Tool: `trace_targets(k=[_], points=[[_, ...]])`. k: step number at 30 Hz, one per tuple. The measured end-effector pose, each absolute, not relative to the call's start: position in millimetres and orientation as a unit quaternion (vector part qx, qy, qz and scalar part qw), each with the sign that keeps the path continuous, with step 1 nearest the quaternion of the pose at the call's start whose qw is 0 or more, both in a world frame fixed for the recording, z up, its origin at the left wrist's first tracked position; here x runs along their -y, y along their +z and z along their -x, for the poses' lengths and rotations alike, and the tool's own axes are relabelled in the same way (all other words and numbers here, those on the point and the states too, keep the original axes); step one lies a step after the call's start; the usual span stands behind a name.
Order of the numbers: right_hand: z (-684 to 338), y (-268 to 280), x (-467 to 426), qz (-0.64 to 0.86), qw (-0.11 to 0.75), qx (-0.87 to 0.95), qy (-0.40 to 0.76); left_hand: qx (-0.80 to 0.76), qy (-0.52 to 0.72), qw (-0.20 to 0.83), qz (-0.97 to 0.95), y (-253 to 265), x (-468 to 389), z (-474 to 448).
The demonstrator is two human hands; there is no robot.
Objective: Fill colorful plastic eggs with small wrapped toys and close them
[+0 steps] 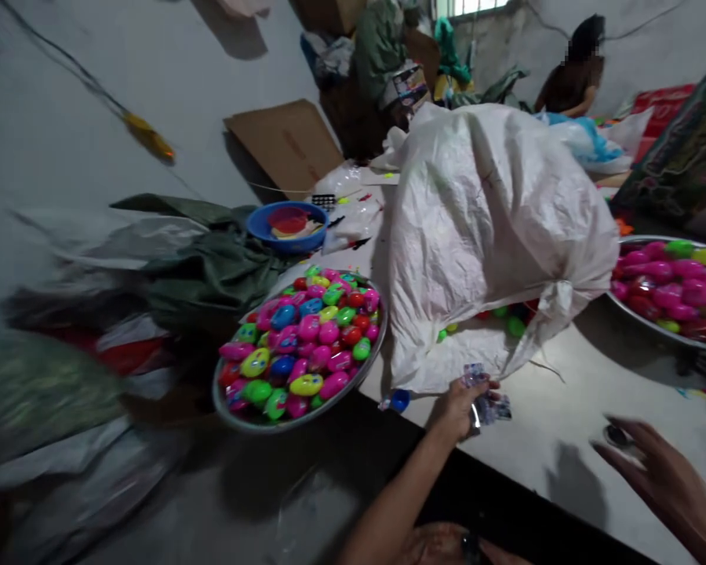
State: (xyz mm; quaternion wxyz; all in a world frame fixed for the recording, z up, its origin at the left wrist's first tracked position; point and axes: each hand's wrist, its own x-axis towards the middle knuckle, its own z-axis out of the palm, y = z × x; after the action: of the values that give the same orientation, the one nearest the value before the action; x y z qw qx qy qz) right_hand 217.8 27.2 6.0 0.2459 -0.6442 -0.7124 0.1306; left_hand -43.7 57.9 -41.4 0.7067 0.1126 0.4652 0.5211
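Note:
My left hand (457, 408) is closed on a few small printed clear plastic pieces (494, 410), which stick out past its fingers just in front of the white sack. On the right, over the table, my right hand (662, 467) is curled with its thumb and fingers around a small dark round object (615, 435); its kind is too blurred to tell. The big white woven sack (494, 212) lies with its mouth towards me, and green and red plastic eggs (514, 326) show inside. Beside my left hand a small blue egg half (400, 400) rests at the table's edge.
Left of the sack, a metal basin (294, 428) heaped with colourful eggs overhangs the table edge. Another egg-filled basin (671, 336) stands at right. Behind are a blue tub (259, 227) and a cardboard sheet (288, 145). A person (573, 82) sits at the far back.

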Motion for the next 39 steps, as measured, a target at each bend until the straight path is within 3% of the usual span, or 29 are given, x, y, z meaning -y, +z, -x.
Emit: trace_targets(k=[2, 4, 7, 15, 18, 22, 25, 28, 34, 39], points=[[-168, 9, -82, 0.610, 0.207, 0.743, 0.183, -0.514, 0.509, 0.672, -0.160, -38, -59, 45], [-119, 10, -139, 0.638, 0.153, 0.739, 0.154, -0.555, 0.498, 0.631, -0.214, -36, -58, 48], [-77, 9, -193, 0.661, 0.140, 0.721, 0.152, -0.578, 0.502, 0.587, -0.262, -34, -56, 55], [-102, 2, -164, 0.629, 0.198, 0.705, 0.259, -0.522, 0.529, 0.656, -0.137, -35, -61, 61], [-110, 5, -128, 0.558, 0.223, 0.684, 0.414, -0.523, 0.514, 0.663, -0.154, -35, -60, 52], [-118, 6, -89, 0.435, 0.321, 0.516, 0.665, -0.504, 0.478, 0.689, -0.209, -31, -54, 39], [-125, 3, -81, 0.453, 0.369, 0.461, 0.668, -0.439, 0.436, 0.759, -0.205, -25, -52, 35], [-130, -1, -81, 0.449, 0.358, 0.459, 0.678, -0.401, 0.412, 0.806, -0.138, -24, -52, 33], [-138, -10, -76, 0.497, 0.396, 0.446, 0.630, -0.482, 0.476, 0.723, -0.134, -38, -51, 26], [-142, -20, -74, 0.500, 0.439, 0.406, 0.626, -0.457, 0.471, 0.743, -0.129, -43, -52, 28]])
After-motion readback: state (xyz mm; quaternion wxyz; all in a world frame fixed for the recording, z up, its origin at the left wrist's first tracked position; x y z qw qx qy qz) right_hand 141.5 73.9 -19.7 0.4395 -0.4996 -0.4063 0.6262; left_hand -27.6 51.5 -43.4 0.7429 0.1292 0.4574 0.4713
